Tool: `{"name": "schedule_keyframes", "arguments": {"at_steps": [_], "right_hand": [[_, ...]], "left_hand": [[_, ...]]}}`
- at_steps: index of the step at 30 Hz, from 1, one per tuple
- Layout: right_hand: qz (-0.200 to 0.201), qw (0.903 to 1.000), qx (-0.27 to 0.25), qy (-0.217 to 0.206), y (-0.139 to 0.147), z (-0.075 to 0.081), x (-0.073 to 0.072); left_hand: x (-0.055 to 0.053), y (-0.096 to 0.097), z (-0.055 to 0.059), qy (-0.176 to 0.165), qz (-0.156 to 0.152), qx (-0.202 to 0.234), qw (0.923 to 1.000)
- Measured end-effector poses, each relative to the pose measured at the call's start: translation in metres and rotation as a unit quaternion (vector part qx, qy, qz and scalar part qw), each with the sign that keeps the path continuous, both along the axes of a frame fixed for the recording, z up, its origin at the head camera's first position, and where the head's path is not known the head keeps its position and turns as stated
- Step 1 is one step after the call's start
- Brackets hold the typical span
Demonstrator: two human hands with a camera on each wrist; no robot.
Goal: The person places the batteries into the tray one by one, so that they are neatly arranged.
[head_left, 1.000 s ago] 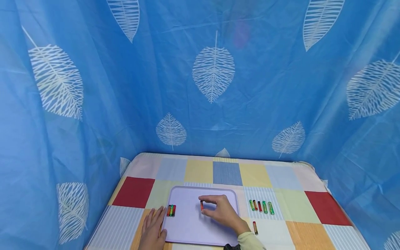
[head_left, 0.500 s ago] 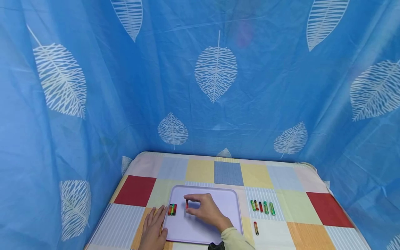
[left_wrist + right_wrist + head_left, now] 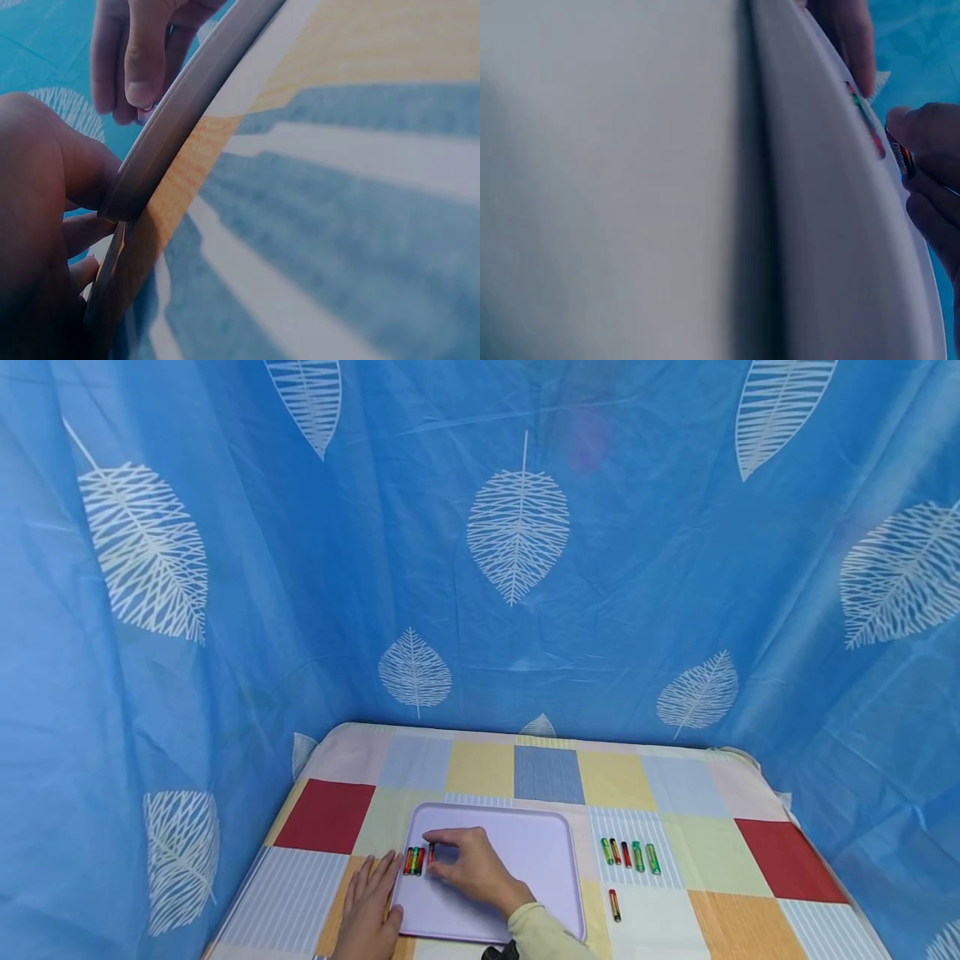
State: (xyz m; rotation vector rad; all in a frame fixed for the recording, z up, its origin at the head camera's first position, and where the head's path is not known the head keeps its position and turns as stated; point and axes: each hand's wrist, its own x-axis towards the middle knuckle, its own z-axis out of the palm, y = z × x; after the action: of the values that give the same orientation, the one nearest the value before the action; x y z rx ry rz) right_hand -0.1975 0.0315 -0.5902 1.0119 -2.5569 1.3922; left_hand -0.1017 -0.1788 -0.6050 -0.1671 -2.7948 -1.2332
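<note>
My right hand (image 3: 476, 868) pinches a small battery (image 3: 431, 853) between thumb and forefinger, low over the left part of a pale lilac tray (image 3: 457, 914). Just left of it, three batteries (image 3: 414, 861) in red and green lie side by side near the tray's left edge. Seen from the right wrist, the pinched battery (image 3: 901, 154) has a dark and orange wrapper and comes close to the row. My left hand (image 3: 367, 910) lies with fingers extended along the tray's left side; in the left wrist view its thumb touches the tray rim (image 3: 157, 142).
Right of the tray, several green and red batteries (image 3: 626, 856) form a loose row on the patchwork tablecloth (image 3: 727, 852). A single red and gold battery (image 3: 615, 905) lies nearer the front. Blue curtains (image 3: 480, 652) with white leaf prints surround the table.
My right hand has carried the battery leftward across the tray, from about its middle to beside the three batteries. The left hand has stayed in place.
</note>
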Motion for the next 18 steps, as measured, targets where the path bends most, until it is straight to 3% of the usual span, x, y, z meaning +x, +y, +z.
{"name": "schedule_keyframes", "arguments": {"at_steps": [10,18], "right_hand": [[-0.02,0.9981,0.051,0.028,-0.01,-0.005,0.002],[-0.013,0.9963,0.08,0.03,-0.017,-0.004,0.001]], "left_hand": [[-0.002,-0.001,-0.002,0.005,0.0,0.0,1.0],[-0.003,-0.002,-0.003,-0.015,0.0,0.002,0.9999]]}}
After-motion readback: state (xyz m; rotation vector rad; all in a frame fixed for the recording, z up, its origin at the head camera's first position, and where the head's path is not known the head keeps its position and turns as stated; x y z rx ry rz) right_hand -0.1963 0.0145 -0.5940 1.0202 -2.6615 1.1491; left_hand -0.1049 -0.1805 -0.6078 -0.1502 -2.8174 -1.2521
